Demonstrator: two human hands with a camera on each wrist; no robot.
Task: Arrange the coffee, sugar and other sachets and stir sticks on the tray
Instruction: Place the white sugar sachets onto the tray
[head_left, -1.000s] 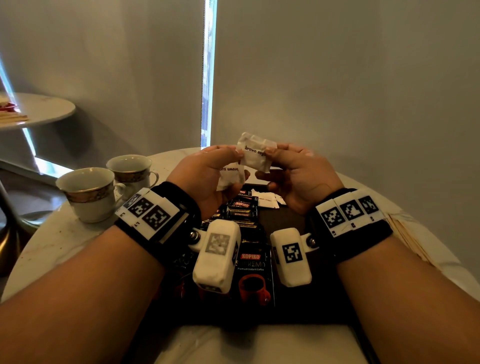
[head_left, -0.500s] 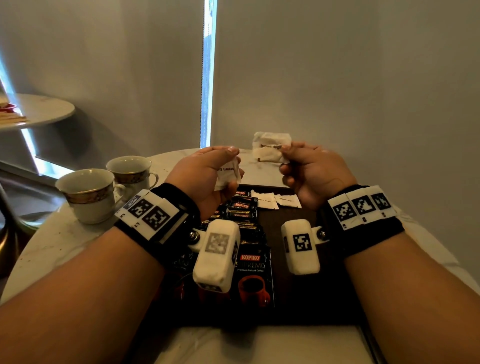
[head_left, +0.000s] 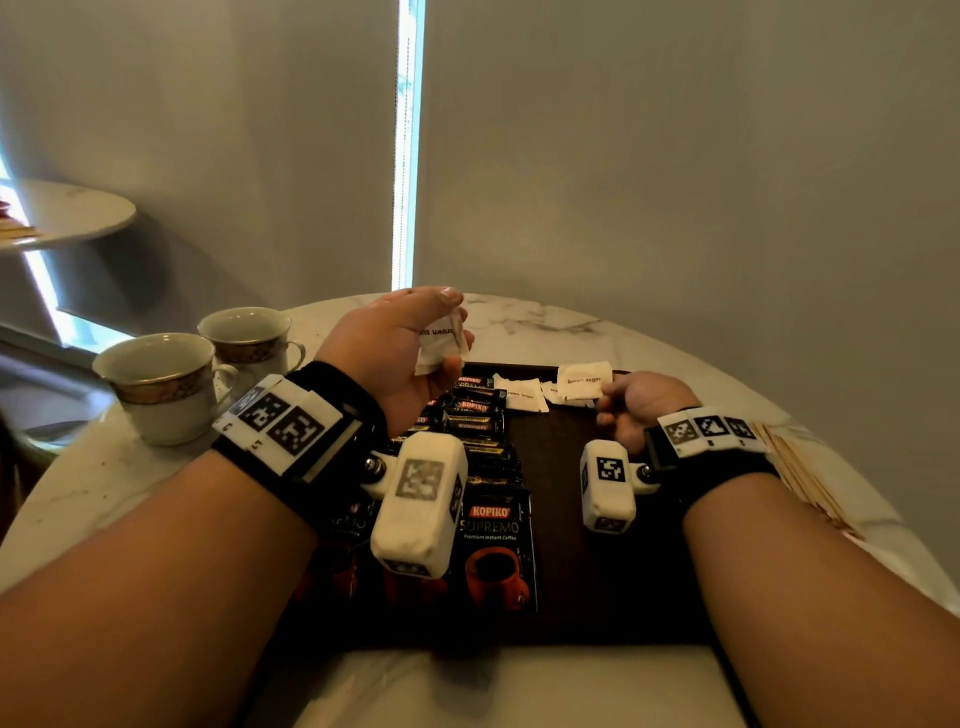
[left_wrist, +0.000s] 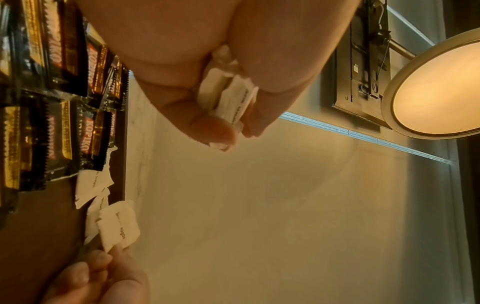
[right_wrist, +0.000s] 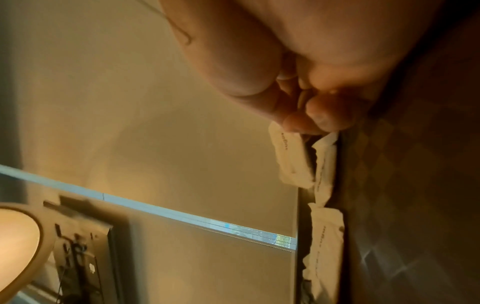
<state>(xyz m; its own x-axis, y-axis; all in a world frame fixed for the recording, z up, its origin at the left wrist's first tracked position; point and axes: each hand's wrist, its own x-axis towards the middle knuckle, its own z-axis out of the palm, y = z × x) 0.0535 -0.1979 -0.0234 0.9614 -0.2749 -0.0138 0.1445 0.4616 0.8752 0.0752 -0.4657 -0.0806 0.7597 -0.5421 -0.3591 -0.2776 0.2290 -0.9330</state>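
sugar sachets are the thing here: the right hand is down at about 1 o'clock on the dark tray, fingertips pinching the corner of one white brown sugar sachet right at the tray's far edge. it sits just beside, maybe overlapping, two more white sachets already lying along that far edge, toward 12 o'clock.

left hand is raised above the tray around 11 o'clock, thumb and fingers curled round a small bunch of white sachets; the left wrist view shows at least two squeezed together, can't count them for sure.

kopiko coffee sachets are laid in overlapping rows down the left half of the tray, from about 11 to 7 o'clock. stir sticks are off the tray on the marble table at 3 o'clock, in a loose fan. two cups sit on the table at 10 o'clock, well apart from the tray.
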